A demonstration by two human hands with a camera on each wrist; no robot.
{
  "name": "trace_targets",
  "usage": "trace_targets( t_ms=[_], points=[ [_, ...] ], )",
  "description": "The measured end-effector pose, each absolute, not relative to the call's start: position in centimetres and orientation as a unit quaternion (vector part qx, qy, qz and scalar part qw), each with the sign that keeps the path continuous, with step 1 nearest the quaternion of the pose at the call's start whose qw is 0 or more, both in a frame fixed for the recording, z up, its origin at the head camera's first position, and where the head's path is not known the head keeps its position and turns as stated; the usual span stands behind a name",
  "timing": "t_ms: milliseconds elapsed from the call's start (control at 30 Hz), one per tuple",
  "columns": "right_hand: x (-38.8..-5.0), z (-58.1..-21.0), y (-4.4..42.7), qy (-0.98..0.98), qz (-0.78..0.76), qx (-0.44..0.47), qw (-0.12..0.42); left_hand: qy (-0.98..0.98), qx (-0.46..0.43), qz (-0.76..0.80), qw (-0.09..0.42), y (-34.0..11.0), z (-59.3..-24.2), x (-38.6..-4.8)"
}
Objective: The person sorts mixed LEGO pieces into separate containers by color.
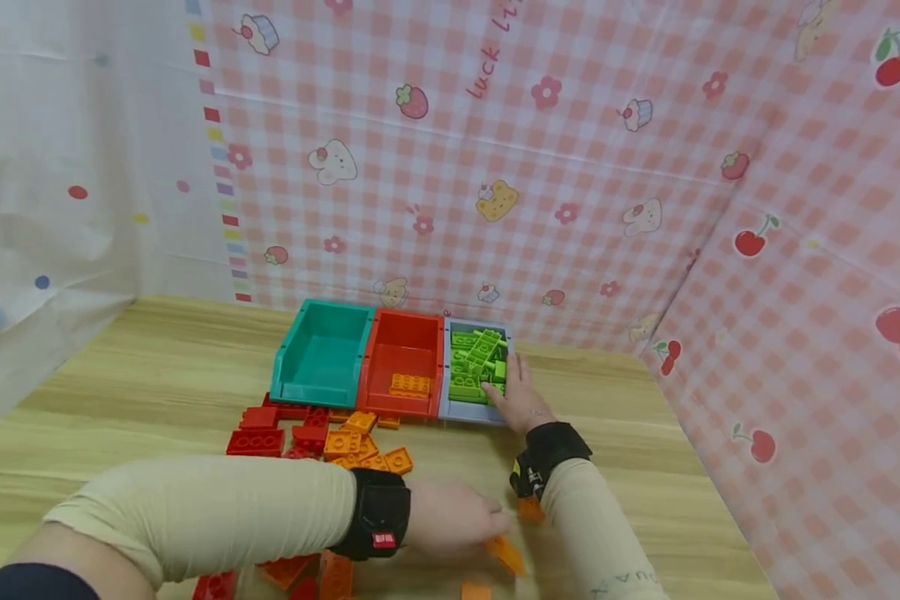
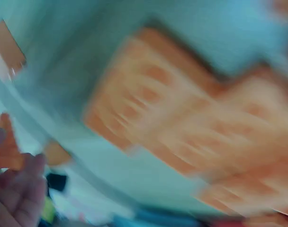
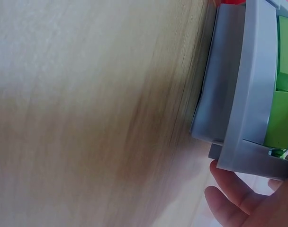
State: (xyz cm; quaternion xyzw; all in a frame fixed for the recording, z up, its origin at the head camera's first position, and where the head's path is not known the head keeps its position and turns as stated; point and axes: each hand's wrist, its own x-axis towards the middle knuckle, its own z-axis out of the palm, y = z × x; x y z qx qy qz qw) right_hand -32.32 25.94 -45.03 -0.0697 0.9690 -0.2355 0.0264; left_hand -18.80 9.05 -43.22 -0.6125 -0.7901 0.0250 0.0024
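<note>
My left hand (image 1: 453, 515) pinches an orange toy brick (image 1: 506, 554) low over the table. The left wrist view is blurred but catches the brick (image 2: 6, 146) at its left edge, by the fingers. My right hand (image 1: 523, 402) grips the right side wall of a grey bin (image 1: 474, 411), thumb over the inside and fingers along the outside. In the right wrist view two fingers (image 3: 234, 189) touch the bin's outer corner. Green toy bricks (image 1: 480, 358) fill this bin. Next to it, a red bin (image 1: 403, 329) holds orange bricks (image 1: 410, 384).
A teal bin (image 1: 322, 393) stands at the left of the row. Red bricks (image 1: 255, 442) and orange bricks (image 1: 345, 444) lie loose before the bins. More orange bricks (image 1: 476, 591) lie near the front, one (image 1: 530, 509) by my right wrist. A checked cloth (image 1: 450, 167) hangs behind.
</note>
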Motion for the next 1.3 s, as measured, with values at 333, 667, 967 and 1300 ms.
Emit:
trace_targets(
  t_ms=[333, 667, 967, 1300],
  points=[
    [-32.1, -45.0, 25.8, 0.97, -0.233, -0.066, 0.01, -0.928, -0.358, -0.096, 0.037, 1.4, -39.3, -27.9],
    [-31.7, -45.7, 26.0, 0.972, -0.229, -0.053, 0.003, -0.967, -0.239, 0.054, 0.075, 2.4, -41.7, -35.6],
    [-31.9, -45.2, 25.9, 0.968, -0.245, -0.061, 0.003, -0.974, -0.22, 0.031, 0.052, 3.0, -44.3, -37.6],
    [-32.1, -45.2, 26.1, 0.969, -0.24, -0.058, 0.006, -0.974, -0.223, 0.045, 0.019, 3.0, -43.8, -36.6]
  ],
)
